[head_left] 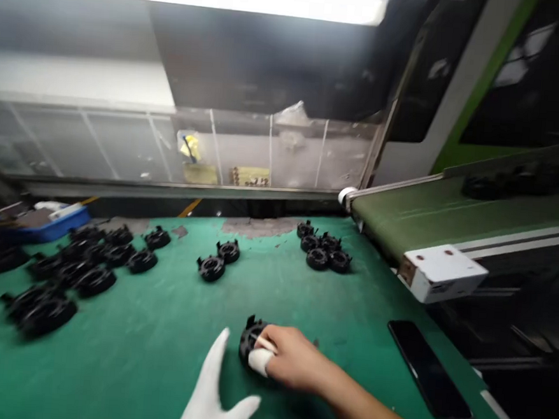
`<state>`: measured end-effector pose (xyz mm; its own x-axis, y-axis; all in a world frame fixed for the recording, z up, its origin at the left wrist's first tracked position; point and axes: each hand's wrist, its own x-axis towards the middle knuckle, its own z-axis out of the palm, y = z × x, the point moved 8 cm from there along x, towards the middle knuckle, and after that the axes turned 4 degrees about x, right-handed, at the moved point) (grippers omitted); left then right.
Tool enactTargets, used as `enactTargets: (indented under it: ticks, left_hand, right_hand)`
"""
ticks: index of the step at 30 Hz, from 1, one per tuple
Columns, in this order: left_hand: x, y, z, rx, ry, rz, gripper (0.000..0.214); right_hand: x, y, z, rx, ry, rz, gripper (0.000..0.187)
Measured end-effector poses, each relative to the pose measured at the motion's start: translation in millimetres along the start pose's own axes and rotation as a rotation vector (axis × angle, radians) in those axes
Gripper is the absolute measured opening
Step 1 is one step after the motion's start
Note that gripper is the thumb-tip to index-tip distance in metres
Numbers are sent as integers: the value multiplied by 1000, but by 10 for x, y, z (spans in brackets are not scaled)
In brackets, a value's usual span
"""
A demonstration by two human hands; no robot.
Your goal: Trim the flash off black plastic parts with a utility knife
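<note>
My right hand (291, 358) is bare except for white coverings on its fingertips. Its fingers are closed on a black round plastic part (247, 342) with a raised tab, low over the green mat or on it; I cannot tell which. A thin pale strip shows at the fingers, too blurred to make out. My left hand (219, 393), in a white glove, is just left of that part. Its thumb and fingers are spread apart, with nothing between them.
Similar black parts lie in a large cluster (95, 279) at left, a pair (211, 268) mid-mat, and a group (317, 258) at right. A black phone (428, 370), a white box (442, 272), a conveyor belt (404, 212) and a blue tray (60, 226) edge the green mat (155, 347).
</note>
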<state>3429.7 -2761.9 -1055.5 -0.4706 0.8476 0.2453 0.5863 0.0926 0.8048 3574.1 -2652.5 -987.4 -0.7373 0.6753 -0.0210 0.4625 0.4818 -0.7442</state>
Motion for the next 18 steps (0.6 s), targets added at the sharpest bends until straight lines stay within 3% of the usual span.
enactTargets:
  ticks: [2, 4, 6, 7, 11, 18]
  left_hand:
    - [-127, 190, 186, -11, -148, 110, 84]
    - [-227, 271, 246, 75, -186, 124, 84]
    - [-306, 302, 295, 119, -254, 100, 94]
    - [-340, 316, 323, 130, -301, 95, 98]
    - [-399, 358, 386, 167, -427, 136, 99]
    - [-364, 387, 394, 174, -462, 177, 90]
  right_hand:
    - [-499, 47, 186, 120, -88, -48, 20]
    - [-866, 216, 65, 230, -12, -72, 27]
    - [-1088, 478, -119, 155, 85, -30, 34]
    - [-1154, 583, -150, 95, 70, -16, 35]
    - [-1238, 697, -7, -98, -113, -49, 40]
    - [-1051, 485, 138, -447, -197, -91, 43]
